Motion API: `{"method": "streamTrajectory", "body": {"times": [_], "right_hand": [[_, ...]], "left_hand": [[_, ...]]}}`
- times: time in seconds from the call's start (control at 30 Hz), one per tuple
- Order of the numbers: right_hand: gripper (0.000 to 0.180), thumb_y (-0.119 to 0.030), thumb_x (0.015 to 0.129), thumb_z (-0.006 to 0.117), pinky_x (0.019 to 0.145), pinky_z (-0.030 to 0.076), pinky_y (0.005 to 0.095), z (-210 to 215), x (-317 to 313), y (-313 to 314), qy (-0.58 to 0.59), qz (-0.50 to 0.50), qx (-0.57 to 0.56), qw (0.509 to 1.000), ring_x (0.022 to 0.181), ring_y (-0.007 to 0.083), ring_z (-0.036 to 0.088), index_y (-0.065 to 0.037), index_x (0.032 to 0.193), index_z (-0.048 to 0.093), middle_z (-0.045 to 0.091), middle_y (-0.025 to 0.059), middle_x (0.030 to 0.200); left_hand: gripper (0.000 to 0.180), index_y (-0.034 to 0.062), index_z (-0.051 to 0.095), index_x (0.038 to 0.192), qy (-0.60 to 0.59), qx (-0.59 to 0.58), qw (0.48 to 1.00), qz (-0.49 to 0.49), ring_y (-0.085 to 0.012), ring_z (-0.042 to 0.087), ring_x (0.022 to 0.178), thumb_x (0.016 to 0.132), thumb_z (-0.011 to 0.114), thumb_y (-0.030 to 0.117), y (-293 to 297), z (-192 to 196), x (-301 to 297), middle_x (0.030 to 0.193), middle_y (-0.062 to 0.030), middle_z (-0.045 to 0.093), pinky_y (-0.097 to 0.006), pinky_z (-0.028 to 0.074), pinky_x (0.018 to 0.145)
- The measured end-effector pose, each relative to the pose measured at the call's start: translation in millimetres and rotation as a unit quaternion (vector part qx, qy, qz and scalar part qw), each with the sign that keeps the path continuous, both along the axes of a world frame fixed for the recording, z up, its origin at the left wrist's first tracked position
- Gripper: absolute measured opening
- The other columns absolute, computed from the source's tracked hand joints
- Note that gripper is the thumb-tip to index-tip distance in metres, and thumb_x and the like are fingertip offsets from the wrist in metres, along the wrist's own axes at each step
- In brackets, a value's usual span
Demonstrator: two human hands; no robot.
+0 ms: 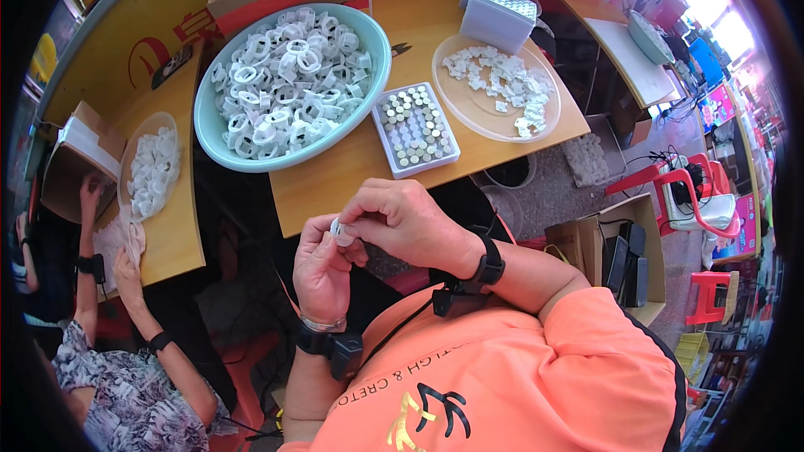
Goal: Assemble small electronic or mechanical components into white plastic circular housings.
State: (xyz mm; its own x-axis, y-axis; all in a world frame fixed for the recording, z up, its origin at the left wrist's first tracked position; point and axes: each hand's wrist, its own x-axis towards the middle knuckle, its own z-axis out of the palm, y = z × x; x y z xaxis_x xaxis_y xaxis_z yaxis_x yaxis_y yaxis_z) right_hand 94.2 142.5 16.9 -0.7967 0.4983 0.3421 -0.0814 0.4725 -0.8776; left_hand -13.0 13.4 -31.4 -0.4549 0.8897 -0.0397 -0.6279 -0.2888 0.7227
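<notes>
White plastic ring [342, 230] pinched between both hands, left hand [320, 269], right hand [408, 222]

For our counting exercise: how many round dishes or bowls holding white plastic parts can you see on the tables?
3: a large pale green bowl at centre, a clear plate to its right, and a clear plate on the left table. More may be hidden.
</notes>
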Motion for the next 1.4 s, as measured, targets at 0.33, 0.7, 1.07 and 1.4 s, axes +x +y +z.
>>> {"method": "streamTrajectory", "body": {"times": [0.33,0.7,1.07,1.4], "right_hand": [[0.005,-0.006,0.079,0.068,0.064,0.051,0.0334,-0.4,0.2,-6.0,0.014,-0.011,-0.003,1.0,0.07,0.0253,0.064,-0.003,0.082,0.065,0.061,0.0099,0.078],[0.017,-0.01,0.081,0.07,0.066,0.052,0.0312,1.1,4.3,-1.6,-0.044,-0.015,-0.126,0.991,0.071,0.0209,0.066,0.001,0.091,0.061,0.065,0.0115,0.079],[0.013,-0.006,0.078,0.071,0.061,0.05,0.0323,-3.1,4.1,-4.2,-0.039,-0.029,0.004,0.999,0.068,0.0244,0.064,0.0,0.084,0.061,0.062,0.0116,0.08],[0.013,-0.01,0.081,0.068,0.065,0.052,0.0351,-8.7,3.0,-0.9,-0.053,-0.004,-0.077,0.996,0.072,0.0294,0.066,0.0,0.087,0.066,0.066,0.0154,0.079]], "left_hand": [[0.024,0.0007,0.052,0.113,-0.066,0.014,0.998,0.014,-0.0165,0.06,0.074,0.097,0.05,0.018,2.2,4.2,7.3,0.089,-0.0092,0.062,-0.029,0.051,0.068],[0.032,-0.0017,0.053,0.125,0.09,-0.067,0.994,0.014,-0.0161,0.064,0.077,0.097,0.05,0.014,-1.0,9.6,3.4,0.097,-0.0112,0.065,-0.028,0.052,0.07],[0.035,-0.0033,0.053,0.129,0.233,-0.132,0.963,0.031,-0.0096,0.062,0.077,0.095,0.046,0.001,-0.6,13.7,10.6,0.096,-0.007,0.065,-0.022,0.051,0.065],[0.041,-0.0023,0.046,0.134,0.19,-0.157,0.969,0.028,-0.0099,0.06,0.07,0.094,0.046,0.001,0.1,11.5,6.9,0.089,-0.0068,0.063,-0.022,0.05,0.061]]}}
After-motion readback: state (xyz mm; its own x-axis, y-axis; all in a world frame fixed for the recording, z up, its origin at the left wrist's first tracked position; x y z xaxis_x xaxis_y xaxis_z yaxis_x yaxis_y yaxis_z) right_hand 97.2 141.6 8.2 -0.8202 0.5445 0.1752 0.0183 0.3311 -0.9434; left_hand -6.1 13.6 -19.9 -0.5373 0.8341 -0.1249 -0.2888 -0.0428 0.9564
